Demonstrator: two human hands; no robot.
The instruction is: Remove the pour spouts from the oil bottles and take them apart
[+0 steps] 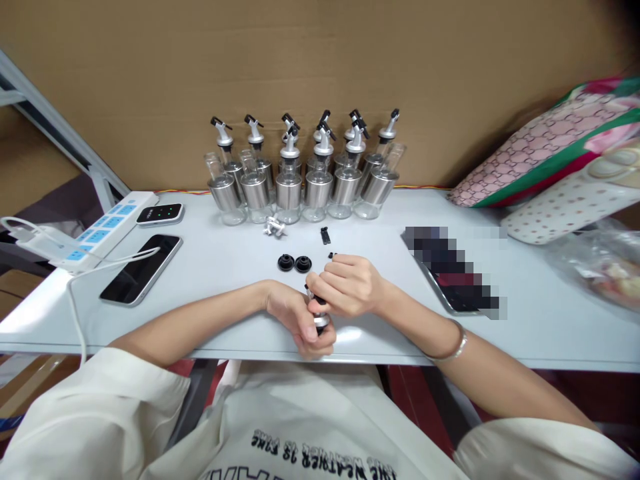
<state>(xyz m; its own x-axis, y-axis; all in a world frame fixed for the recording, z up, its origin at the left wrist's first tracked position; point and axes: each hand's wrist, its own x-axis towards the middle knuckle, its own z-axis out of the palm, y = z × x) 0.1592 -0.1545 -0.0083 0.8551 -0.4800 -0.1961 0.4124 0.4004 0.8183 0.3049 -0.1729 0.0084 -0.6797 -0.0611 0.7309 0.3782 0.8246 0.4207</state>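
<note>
Silver-and-black pour spout (321, 321): two-handed hold near the front edge of the desk (225, 267)

The left hand (303, 327) is closed around the lower part of the spout, thumb across the silver collar, apparently to brace it. The right hand (351, 285) is closed over the black upper end, fingers bent down – a hold that seems suited to applying force from above. The exact fingertip contact is hidden. Both forearms lie low over the desk, probably for support.

Loose parts lie just beyond the hands, presumably for short reach: two round black stoppers (287, 263) side by side, a cluster of silver spout bodies (275, 228), and black levers (325, 235) set apart to the right. Like parts lie together, which would make selection simple.

Glass-and-steel bottles (318, 192) stand upright in two rows near the cardboard panel (320, 60), likely to leave the near surface free for handwork. Three in the front row carry fitted spouts; the other three show bare necks. A charging phone (140, 272) lies at the left – near the power strip (113, 227), within reach of its cable.
</note>
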